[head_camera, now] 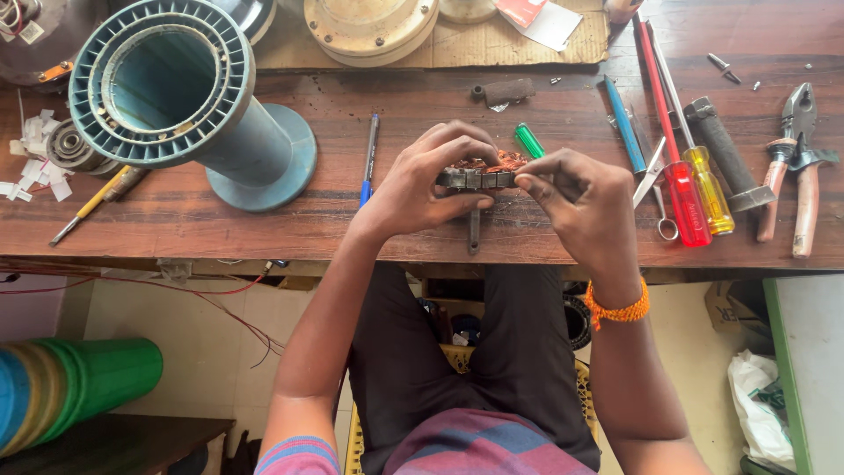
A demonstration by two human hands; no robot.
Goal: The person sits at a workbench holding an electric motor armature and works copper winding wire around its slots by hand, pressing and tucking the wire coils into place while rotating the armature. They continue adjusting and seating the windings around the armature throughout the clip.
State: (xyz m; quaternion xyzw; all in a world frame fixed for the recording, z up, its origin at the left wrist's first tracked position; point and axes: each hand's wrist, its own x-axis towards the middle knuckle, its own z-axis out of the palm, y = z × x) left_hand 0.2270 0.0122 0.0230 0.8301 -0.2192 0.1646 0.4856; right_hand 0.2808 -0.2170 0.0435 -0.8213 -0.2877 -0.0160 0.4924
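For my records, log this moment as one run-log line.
left hand: holds stator core | right hand: fingers pinch its copper winding | place: above wooden bench | nearby: screwdrivers, pliers

Both hands [505, 189] grip copper-wound stator [482, 172] above wooden workbench [176, 211].

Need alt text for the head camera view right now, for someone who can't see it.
Both hands hold a small metal stator core wound with copper wire above a wooden workbench: left hand grips it, right hand pinches its end. A blue finned motor housing lies left; screwdrivers and pliers lie right.
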